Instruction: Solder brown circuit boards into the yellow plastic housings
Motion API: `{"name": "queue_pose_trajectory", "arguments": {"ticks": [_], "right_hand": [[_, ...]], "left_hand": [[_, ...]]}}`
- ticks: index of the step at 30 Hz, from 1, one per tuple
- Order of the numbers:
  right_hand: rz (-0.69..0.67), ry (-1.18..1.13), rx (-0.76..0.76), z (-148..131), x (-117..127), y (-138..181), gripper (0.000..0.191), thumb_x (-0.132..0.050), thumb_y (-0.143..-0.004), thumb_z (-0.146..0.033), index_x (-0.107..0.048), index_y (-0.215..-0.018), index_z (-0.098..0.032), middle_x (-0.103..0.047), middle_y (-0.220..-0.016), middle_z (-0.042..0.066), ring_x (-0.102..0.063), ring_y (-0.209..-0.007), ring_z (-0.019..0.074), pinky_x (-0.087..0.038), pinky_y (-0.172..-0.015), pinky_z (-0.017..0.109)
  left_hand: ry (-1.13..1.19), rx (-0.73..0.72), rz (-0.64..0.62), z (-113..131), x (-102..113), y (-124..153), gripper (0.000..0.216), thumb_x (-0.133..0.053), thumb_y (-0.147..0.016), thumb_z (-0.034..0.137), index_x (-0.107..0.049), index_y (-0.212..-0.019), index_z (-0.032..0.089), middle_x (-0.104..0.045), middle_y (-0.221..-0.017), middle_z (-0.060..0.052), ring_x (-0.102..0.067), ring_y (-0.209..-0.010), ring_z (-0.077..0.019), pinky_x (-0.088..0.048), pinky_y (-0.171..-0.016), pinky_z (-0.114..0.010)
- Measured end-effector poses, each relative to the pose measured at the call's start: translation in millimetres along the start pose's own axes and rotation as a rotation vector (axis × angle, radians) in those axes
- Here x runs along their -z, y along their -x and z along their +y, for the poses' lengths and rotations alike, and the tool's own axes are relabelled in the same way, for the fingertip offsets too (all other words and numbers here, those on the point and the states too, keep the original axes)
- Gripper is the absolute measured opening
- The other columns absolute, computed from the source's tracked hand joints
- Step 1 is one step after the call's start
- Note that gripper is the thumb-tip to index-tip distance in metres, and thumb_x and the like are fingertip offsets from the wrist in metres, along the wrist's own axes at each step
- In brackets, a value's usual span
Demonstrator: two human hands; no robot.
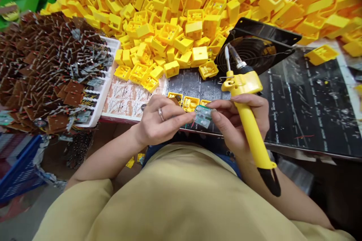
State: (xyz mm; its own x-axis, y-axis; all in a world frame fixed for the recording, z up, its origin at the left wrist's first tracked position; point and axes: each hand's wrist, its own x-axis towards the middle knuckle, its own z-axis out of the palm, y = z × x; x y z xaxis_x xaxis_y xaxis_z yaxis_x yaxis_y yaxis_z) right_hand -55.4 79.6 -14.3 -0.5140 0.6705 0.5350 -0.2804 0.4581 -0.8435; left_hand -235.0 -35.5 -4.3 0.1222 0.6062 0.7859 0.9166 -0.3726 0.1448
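My left hand (161, 120), with a ring on one finger, pinches the left edge of a small pale green circuit board (203, 116) near the table's front edge. My right hand (240, 120) pinches the board's right edge and also grips a yellow soldering iron (245, 98), its metal tip pointing up and away and its black cord end hanging toward my lap. Just behind the board, a row of yellow plastic housings (190, 102) sits on the dark mat (305, 101).
A huge heap of yellow plastic housings (181, 19) fills the back of the table. A white tray (106, 94) piled with brown circuit boards and wires stands at the left. A small black fan (251, 51) leans behind the iron. Green bins (21, 0) are far left, and a blue crate (19, 165) is lower left.
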Motion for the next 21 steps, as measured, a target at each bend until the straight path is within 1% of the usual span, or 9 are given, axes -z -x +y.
{"name": "queue_pose_trajectory", "arguments": {"ticks": [3, 5, 7, 9, 11, 13, 15, 18, 21], "right_hand": [[0.003, -0.047, -0.015, 0, -3, -1, 0.034, -0.071, -0.091, -0.014, -0.052, -0.115, -0.029, -0.074, -0.097, -0.004, -0.076, -0.088, 0.0114, -0.065, -0.078, 0.02], [-0.012, -0.056, -0.013, 1, -5, 1, 0.036, -0.069, -0.092, -0.012, -0.052, -0.118, -0.029, -0.074, -0.099, -0.004, -0.075, -0.09, 0.0109, -0.065, -0.08, 0.02], [-0.027, -0.026, 0.021, 2, -8, 5, 0.039, -0.069, -0.092, -0.011, -0.051, -0.121, -0.03, -0.074, -0.102, -0.003, -0.076, -0.091, 0.0115, -0.065, -0.081, 0.022], [-0.038, 0.027, 0.069, 4, -8, 10, 0.043, -0.068, -0.092, -0.011, -0.05, -0.126, -0.032, -0.074, -0.105, -0.002, -0.076, -0.092, 0.0132, -0.066, -0.08, 0.025], [-0.07, 0.084, 0.112, 6, -2, 15, 0.048, -0.07, -0.091, -0.011, -0.051, -0.129, -0.033, -0.075, -0.11, -0.001, -0.077, -0.091, 0.0147, -0.067, -0.077, 0.026], [-0.133, 0.16, 0.157, 10, 11, 16, 0.052, -0.076, -0.086, -0.01, -0.055, -0.128, -0.033, -0.076, -0.115, 0.0, -0.077, -0.096, 0.0175, -0.067, -0.08, 0.028], [-0.227, 0.326, 0.232, 17, 29, 12, 0.056, -0.082, -0.082, -0.014, -0.057, -0.129, -0.032, -0.074, -0.125, 0.003, -0.075, -0.106, 0.0216, -0.067, -0.088, 0.033], [-0.342, 0.578, 0.342, 34, 53, 2, 0.055, -0.082, -0.085, -0.028, -0.056, -0.132, -0.029, -0.071, -0.131, 0.009, -0.072, -0.115, 0.0269, -0.063, -0.098, 0.045], [-0.38, 0.688, 0.406, 51, 58, -5, 0.04, -0.077, -0.09, -0.029, -0.06, -0.127, -0.026, -0.075, -0.115, 0.007, -0.075, -0.1, 0.0253, -0.062, -0.097, 0.047]], "left_hand": [[-0.111, -0.095, 0.026, 2, 3, -2, 0.019, -0.075, -0.09, 0.016, -0.075, -0.106, 0.026, -0.075, -0.083, 0.003, -0.063, -0.081, -0.0136, -0.051, -0.079, -0.03], [-0.069, -0.039, 0.039, 5, -1, -2, 0.02, -0.075, -0.09, 0.017, -0.075, -0.107, 0.029, -0.076, -0.093, 0.002, -0.066, -0.091, -0.0152, -0.052, -0.084, -0.032], [0.095, 0.082, 0.035, 10, -9, -2, 0.015, -0.071, -0.094, 0.019, -0.074, -0.104, 0.03, -0.078, -0.103, -0.001, -0.068, -0.103, -0.018, -0.055, -0.089, -0.036], [0.366, 0.291, 0.03, 13, -18, -1, 0.008, -0.066, -0.099, 0.029, -0.074, -0.097, 0.028, -0.079, -0.103, -0.003, -0.07, -0.106, -0.0194, -0.058, -0.092, -0.039], [0.68, 0.593, 0.025, 10, -21, -4, 0.025, -0.064, -0.1, 0.045, -0.071, -0.089, 0.024, -0.079, -0.091, -0.004, -0.074, -0.097, -0.0198, -0.061, -0.089, -0.04], [0.929, 0.895, -0.02, 0, -15, -11, 0.04, -0.068, -0.093, 0.061, -0.067, -0.085, 0.022, -0.075, -0.078, -0.001, -0.075, -0.079, -0.0185, -0.064, -0.078, -0.037], [1.03, 1.045, -0.138, -16, -2, -23, 0.046, -0.077, -0.082, 0.066, -0.067, -0.081, 0.021, -0.071, -0.071, 0.001, -0.07, -0.062, -0.0151, -0.062, -0.065, -0.032], [0.844, 0.938, -0.456, -39, 15, -43, 0.035, -0.081, -0.079, 0.054, -0.072, -0.077, 0.019, -0.071, -0.067, 0.0, -0.065, -0.054, -0.0124, -0.054, -0.055, -0.025], [0.418, 0.672, -0.684, -46, 6, -56, 0.016, -0.072, -0.086, 0.033, -0.078, -0.082, 0.02, -0.074, -0.069, 0.0, -0.069, -0.064, -0.0146, -0.054, -0.064, -0.026]]}}
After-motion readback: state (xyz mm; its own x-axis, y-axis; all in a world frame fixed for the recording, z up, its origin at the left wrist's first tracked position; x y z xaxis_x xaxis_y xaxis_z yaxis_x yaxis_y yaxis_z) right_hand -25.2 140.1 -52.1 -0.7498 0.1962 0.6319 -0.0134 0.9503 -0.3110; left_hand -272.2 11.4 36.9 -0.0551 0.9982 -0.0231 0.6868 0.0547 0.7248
